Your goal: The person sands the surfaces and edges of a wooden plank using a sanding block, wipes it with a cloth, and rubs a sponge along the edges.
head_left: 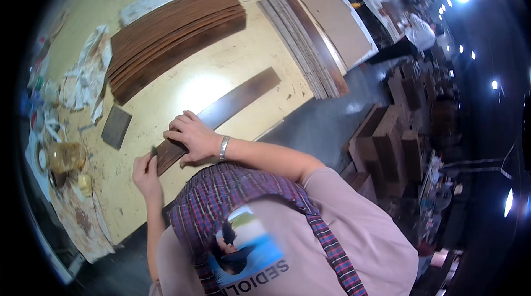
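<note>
nearest, a pale shirt (354, 229) and a checked apron (232, 191) are worn. toward five o'clock from the hands, a coloured print (251, 243) and dark lettering are noted on the shirt; the lettering is slanted, cut short at one end, and is not transcribed.

the left hand (146, 174) is placed at the near end of a brown wooden strip (238, 98), its fingertips brought together beside a small dark piece (154, 152); whether that piece or the strip is grasped cannot be told. the right hand (193, 136), banded at the wrist by a silvery bracelet (224, 147), is laid across the strip with bent fingers; whether its grip is clenched beneath cannot be told.

the strip is found flat on the table (130, 202), its long axis set from eight to two o'clock. from the right hand, the longer uncovered length is pointed toward two; by the left hand, the near end is covered more closely.

a dark flat block (116, 127) is recorded at eleven o'clock from the left hand. farther off, stacked brown boards (177, 36) are sited at twelve from the right hand, and stacked strips (298, 41) between one and two. no writing is made out on the wood.
</note>
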A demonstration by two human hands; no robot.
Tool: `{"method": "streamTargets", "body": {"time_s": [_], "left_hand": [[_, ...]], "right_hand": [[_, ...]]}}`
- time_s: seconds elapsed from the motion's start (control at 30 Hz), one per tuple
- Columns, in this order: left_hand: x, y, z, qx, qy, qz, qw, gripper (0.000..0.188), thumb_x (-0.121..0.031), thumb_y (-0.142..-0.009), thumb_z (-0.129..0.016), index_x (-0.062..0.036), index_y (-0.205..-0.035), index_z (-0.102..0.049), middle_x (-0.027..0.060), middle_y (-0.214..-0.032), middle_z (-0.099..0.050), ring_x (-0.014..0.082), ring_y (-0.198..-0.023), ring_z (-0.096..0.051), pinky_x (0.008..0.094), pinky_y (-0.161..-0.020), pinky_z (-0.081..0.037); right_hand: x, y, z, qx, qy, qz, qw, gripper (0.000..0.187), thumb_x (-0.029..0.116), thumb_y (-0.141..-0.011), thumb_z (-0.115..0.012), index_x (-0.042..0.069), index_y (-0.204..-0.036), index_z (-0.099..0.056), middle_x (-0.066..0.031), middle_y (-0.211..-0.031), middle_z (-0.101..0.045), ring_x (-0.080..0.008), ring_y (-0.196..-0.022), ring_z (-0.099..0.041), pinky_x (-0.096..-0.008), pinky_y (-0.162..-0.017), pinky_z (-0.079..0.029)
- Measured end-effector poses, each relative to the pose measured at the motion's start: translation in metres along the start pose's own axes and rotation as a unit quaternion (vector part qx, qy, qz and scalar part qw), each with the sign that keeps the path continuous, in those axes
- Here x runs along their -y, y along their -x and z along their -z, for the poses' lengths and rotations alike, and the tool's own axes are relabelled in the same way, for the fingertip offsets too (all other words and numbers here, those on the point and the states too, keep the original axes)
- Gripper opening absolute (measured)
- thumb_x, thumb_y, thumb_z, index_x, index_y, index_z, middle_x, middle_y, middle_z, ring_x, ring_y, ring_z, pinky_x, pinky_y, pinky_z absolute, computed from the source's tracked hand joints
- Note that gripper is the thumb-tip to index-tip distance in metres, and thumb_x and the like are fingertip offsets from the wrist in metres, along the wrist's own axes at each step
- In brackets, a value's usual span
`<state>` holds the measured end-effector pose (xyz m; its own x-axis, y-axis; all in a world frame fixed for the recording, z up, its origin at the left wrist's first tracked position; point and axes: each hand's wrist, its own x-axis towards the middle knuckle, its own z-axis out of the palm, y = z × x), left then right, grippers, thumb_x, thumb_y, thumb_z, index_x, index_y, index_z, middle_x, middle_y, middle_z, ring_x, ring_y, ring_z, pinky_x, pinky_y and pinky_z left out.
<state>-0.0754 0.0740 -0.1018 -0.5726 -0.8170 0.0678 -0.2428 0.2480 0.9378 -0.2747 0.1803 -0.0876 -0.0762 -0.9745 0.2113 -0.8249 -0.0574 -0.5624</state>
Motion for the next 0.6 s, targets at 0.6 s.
{"method": "streamTargets", "body": {"time_s": [0.6], "left_hand": [[-0.115,-0.076,-0.241,0.357,-0.06,-0.193,0.912,0.017,0.003,-0.079,-0.069,0.0011,-0.095,-0.07,0.0115,-0.083,-0.064,0.0206,-0.072,-0.062,0.0298,-0.068,-0.05]], "right_hand": [[-0.043,0.061,-0.024,-0.133,-0.071,-0.079,0.985,0.042,0.04,-0.075,-0.065,0.007,-0.1,-0.057,-0.0165,-0.1,-0.053,-0.0324,-0.094,-0.054,-0.0444,-0.085,-0.044]]}}
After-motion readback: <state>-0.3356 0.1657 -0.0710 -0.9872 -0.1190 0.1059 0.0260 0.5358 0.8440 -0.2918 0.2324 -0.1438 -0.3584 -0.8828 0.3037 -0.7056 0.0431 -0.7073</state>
